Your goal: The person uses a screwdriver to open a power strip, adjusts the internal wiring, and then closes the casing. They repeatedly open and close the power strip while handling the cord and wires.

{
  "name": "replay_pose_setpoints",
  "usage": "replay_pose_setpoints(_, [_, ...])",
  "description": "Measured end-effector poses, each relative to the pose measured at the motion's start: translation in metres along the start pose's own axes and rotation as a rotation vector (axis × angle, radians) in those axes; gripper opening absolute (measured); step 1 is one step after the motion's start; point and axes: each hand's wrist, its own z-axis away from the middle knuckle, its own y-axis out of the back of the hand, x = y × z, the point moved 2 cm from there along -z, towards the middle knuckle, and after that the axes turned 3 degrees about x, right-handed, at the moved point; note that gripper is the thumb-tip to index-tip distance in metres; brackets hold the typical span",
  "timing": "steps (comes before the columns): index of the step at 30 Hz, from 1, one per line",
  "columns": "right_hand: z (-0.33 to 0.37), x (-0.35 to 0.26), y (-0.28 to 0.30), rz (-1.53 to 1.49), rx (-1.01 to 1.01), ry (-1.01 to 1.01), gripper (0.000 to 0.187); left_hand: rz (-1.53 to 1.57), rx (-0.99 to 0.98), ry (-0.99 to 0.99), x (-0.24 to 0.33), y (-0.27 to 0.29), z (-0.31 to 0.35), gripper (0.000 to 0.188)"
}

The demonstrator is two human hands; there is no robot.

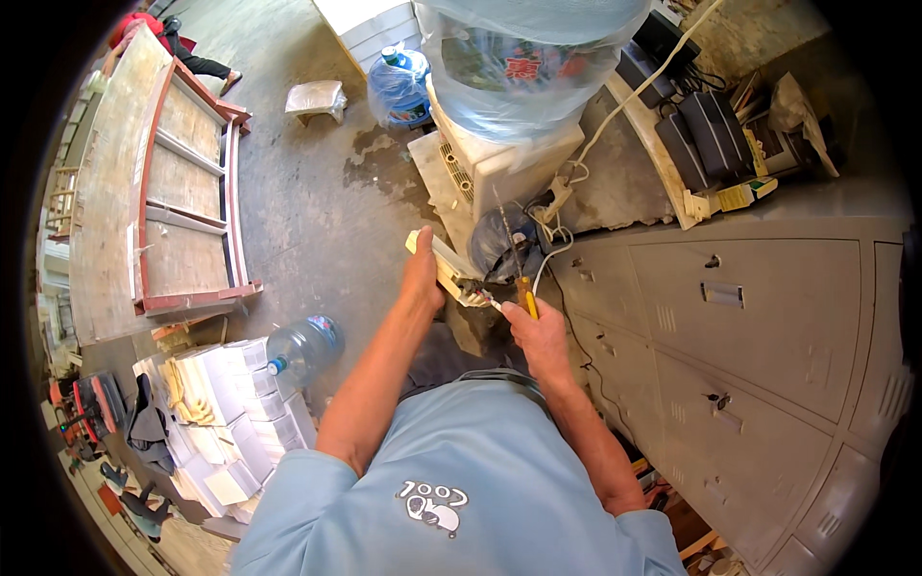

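Note:
My left hand [422, 278] is closed around a long cream plastic housing [449, 271], thumb along its upper end. Its lower end is dark inside, with small parts too fine to make out. My right hand [541, 336] grips what looks like a yellow-handled screwdriver [529, 296], its thin shaft pointing up and away. A short thin white piece stretches from the right fingertips to the housing's lower end; I cannot tell what it is. Just beyond both hands lies a dark plastic bag [501, 242], beside a water dispenser [519, 178].
A plastic-wrapped water bottle [538, 72] tops the dispenser; another wrapped bottle [399, 86] stands behind. Grey metal lockers [759, 317] line the right. At left are stacked white boxes [230, 413], a clear bottle [305, 348] and a wooden frame [187, 192]. Someone in red [144, 34] is far left.

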Motion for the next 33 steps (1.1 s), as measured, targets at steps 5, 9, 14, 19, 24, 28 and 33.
replay_pose_setpoints(5, [-0.010,-0.007,0.004,-0.100,-0.032,-0.131,0.025,-0.073,0.064,0.073,-0.002,0.003,0.002,0.058])
replay_pose_setpoints(9, [-0.016,-0.021,0.009,-0.132,-0.076,-0.161,0.023,-0.100,0.018,0.071,0.004,-0.002,0.023,0.056])
replay_pose_setpoints(14, [-0.017,-0.027,0.008,-0.127,-0.119,-0.179,0.024,-0.061,-0.023,0.021,0.011,0.004,0.031,0.058])
replay_pose_setpoints(19, [-0.016,-0.033,-0.004,-0.079,-0.155,-0.174,0.028,0.023,-0.024,-0.018,0.017,0.017,0.035,0.058])
replay_pose_setpoints(24, [-0.021,-0.033,-0.008,-0.087,-0.175,-0.181,0.025,0.048,-0.007,-0.048,0.026,0.021,0.052,0.056])
replay_pose_setpoints(28, [-0.023,-0.040,-0.014,-0.029,-0.197,-0.195,0.027,0.050,-0.009,-0.069,0.029,0.029,0.054,0.054])
replay_pose_setpoints(33, [-0.025,-0.042,-0.017,0.004,-0.230,-0.207,0.026,0.034,0.009,-0.139,0.030,0.035,0.061,0.056])
